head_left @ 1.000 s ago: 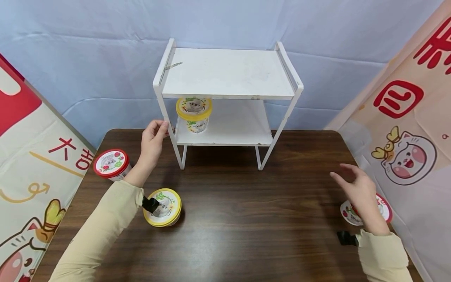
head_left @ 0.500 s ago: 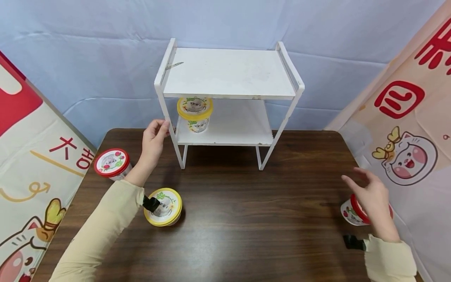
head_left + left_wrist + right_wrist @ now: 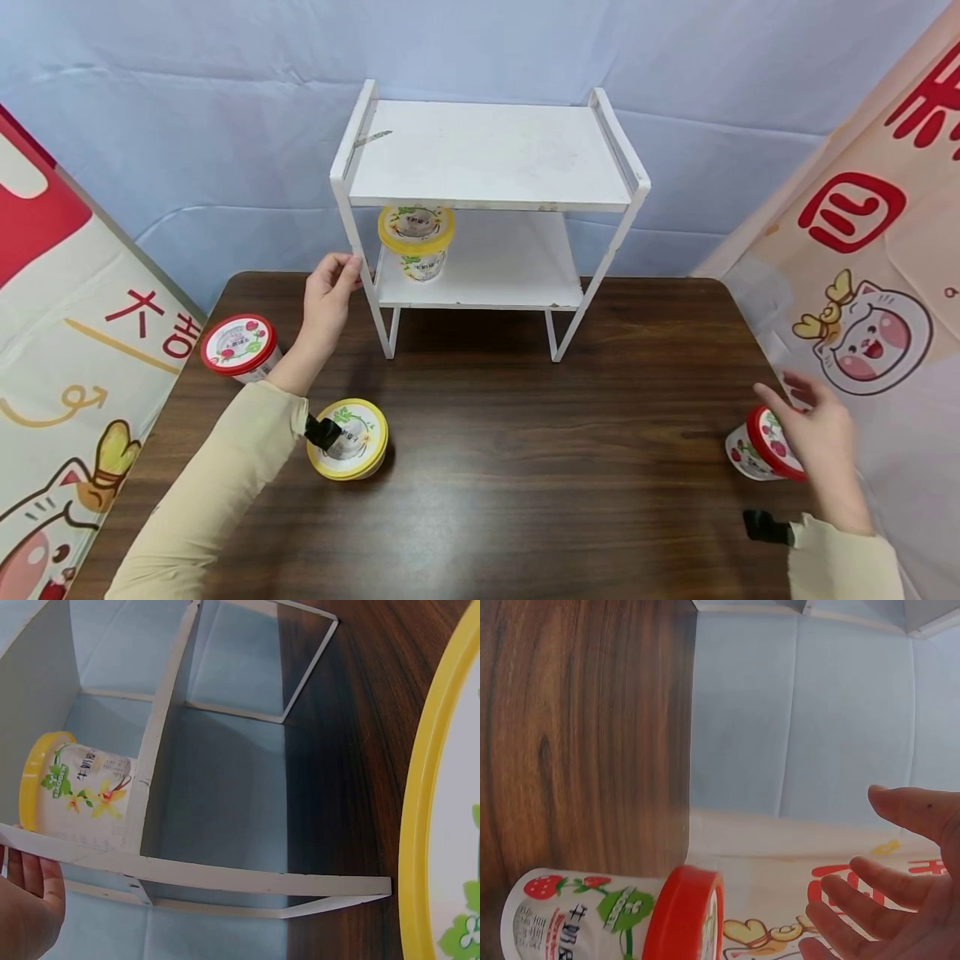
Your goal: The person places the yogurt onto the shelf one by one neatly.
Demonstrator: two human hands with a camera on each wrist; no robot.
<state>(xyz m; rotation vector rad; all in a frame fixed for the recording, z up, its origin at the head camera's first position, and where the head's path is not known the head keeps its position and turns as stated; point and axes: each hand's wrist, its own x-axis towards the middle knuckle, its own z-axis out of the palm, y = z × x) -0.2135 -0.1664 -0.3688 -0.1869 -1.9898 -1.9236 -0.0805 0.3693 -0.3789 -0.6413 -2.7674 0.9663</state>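
A white two-tier shelf rack (image 3: 491,154) stands at the back of the table. My left hand (image 3: 326,296) holds its left front post between thumb and fingers; the left wrist view shows the fingertips behind that post. On the lower shelf, at the left, sits a yellow-lidded tub (image 3: 416,242), printed with a vanilla flower in the left wrist view. Over at the right, my right hand (image 3: 821,429) hovers with fingers spread beside and above a red-lidded tub (image 3: 750,454) with strawberry print. The right wrist view shows a gap between that tub (image 3: 592,915) and the fingers.
A second red-lidded tub (image 3: 238,343) stands at the table's left edge. Partly under the left forearm is another yellow-lidded tub (image 3: 352,433). Printed cloths (image 3: 862,333) border the table on both sides, and a pale blue cloth (image 3: 712,125) hangs behind.
The right hand has moved right and slightly toward the front, uncovering more of the red-lidded tub. My left hand keeps its hold on the post; the tubs stay put.
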